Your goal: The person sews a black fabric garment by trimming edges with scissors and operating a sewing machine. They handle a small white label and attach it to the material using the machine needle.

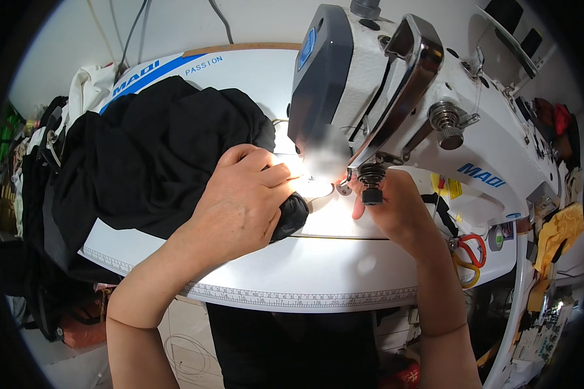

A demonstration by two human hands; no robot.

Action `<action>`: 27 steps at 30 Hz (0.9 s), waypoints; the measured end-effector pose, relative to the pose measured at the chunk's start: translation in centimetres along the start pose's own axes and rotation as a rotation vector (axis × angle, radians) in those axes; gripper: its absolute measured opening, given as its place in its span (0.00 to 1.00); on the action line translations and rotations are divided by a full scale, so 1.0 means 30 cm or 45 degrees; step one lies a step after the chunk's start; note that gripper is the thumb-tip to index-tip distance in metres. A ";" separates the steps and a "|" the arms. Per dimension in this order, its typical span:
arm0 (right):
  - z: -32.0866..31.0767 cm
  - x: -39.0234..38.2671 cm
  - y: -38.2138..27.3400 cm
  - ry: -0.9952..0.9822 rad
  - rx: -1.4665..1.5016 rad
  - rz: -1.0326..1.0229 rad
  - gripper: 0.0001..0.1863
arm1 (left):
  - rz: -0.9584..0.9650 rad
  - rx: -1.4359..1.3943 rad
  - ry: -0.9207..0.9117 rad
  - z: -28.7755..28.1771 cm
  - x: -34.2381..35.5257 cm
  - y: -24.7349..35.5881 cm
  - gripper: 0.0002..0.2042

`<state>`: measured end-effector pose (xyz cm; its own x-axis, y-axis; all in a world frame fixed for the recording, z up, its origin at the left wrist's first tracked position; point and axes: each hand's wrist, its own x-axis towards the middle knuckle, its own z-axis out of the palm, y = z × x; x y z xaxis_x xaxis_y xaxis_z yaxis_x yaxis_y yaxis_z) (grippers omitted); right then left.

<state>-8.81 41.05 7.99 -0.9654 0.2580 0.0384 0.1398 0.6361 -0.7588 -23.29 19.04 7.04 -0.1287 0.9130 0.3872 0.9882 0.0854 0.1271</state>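
Note:
A bunched black fabric (156,142) covers the left part of the white sewing machine table. My left hand (243,194) has its fingers curled on the fabric's right end, close to the brightly lit needle area. A rolled black fold (292,217) sticks out beneath that hand. To the right of the needle area is my right hand (399,204), partly behind the sewing machine (324,78) head and a spring-loaded knob (372,185). Its thumb points toward the lit plate; the other fingers are mostly hidden. Glare and a blurred patch hide the needle and the left fingertips.
Scissors (470,259) with red and yellow handles lie at the table's right. A printed ruler strip (292,299) follows the curved front edge. White cloth (91,91) sits at the far left, yellow cloth (558,233) at the far right. A metal lever (409,84) stands out from the machine head.

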 end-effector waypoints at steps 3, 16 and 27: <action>-0.001 -0.004 -0.030 -0.065 0.034 0.136 0.18 | -0.016 -0.001 -0.002 -0.008 -0.013 -0.003 0.20; -0.378 -0.336 -0.184 0.037 0.038 -0.218 0.11 | -0.037 -0.085 0.129 0.020 0.003 -0.017 0.19; -1.214 -0.475 0.335 1.241 -0.074 0.838 0.20 | 0.119 -0.057 0.199 0.008 0.017 -0.003 0.16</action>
<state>14.37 70.27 23.50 -0.1302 0.9801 0.1501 0.5826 0.1982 -0.7882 -23.42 19.58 7.01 -0.0514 0.8425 0.5362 0.9922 -0.0180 0.1233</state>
